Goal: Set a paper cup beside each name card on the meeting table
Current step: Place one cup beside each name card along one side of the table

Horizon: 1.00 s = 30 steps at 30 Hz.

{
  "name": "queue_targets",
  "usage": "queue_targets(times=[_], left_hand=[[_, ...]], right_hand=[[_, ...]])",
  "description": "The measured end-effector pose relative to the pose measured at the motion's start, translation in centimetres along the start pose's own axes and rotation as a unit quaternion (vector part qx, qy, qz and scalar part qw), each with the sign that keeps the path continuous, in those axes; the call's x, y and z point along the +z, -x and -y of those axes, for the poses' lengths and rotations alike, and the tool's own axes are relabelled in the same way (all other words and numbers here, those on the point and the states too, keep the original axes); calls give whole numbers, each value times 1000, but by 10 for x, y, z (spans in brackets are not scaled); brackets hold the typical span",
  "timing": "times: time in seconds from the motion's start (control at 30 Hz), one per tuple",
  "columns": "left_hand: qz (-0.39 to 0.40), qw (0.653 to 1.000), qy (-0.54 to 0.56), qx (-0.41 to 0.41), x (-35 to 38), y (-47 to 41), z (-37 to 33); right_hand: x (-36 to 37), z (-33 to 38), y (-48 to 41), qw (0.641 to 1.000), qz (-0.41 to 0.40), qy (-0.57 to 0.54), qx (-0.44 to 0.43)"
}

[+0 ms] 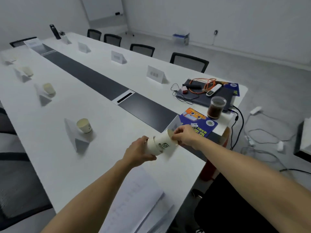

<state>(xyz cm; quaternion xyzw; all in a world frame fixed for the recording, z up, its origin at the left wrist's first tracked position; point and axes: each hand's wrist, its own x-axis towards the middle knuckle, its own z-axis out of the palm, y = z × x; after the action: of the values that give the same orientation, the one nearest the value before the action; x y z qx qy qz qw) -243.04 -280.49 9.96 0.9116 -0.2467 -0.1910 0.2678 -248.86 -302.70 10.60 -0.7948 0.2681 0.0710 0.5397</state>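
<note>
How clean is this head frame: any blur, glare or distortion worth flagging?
Head view: the wide-angle lens bows the table edges; motion blur smears the cup stack gripped by the left hand and pinched by the right hand, and the nearest name card; print on the far-side name card is unreadable; light is flat and dim, no glare.

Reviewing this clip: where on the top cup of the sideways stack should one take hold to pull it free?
Pinch the top cup by its open rim, coming from the right: the stack lies sideways with mouths toward the right hand, and the left hand wraps the base end.
</note>
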Motion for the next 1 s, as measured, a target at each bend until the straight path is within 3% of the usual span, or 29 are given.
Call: queue_targets(times=[0.27,0.47,0.77,1.0], left_hand=[[-16,997,24,-78,-11,-73,53],[5,989,51,-136,2,-99,107],[21,983,47,-179,2,-114,137],[-13,983,37,-177,-9,-83,118]], right_hand=[[-13,45,-132,992,-99,80,27],[34,20,-215,964,-81,244,74],[50,10,-249,941,-42,317,107],[38,32,-215,933,-41,352,59]])
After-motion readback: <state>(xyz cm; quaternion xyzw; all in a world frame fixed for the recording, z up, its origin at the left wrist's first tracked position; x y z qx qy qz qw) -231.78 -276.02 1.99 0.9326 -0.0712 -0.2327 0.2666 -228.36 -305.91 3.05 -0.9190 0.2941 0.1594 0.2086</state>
